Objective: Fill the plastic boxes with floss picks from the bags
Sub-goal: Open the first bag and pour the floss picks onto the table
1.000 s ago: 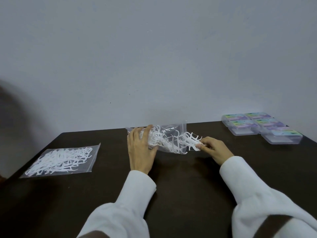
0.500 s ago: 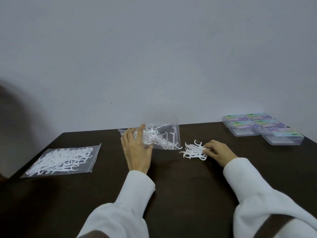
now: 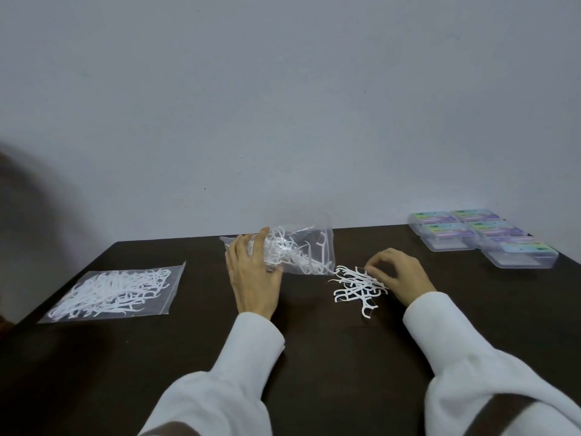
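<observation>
My left hand grips the closed end of a clear bag of white floss picks at the middle of the dark table; the bag's open mouth faces right. A small heap of loose floss picks lies on the table just right of that mouth. Over the heap's right side rests my right hand, fingertips curled and touching the picks. A second, flat bag of floss picks lies at the left. Several closed clear plastic boxes with coloured labels stand at the far right.
A plain grey wall rises directly behind the table's far edge. The table's left edge runs close by the flat bag. White sleeves cover both of my forearms in the foreground.
My right hand pulled a clump of floss picks out of the bag's mouth and set it on the table to the right. The left hand kept hold of the bag.
</observation>
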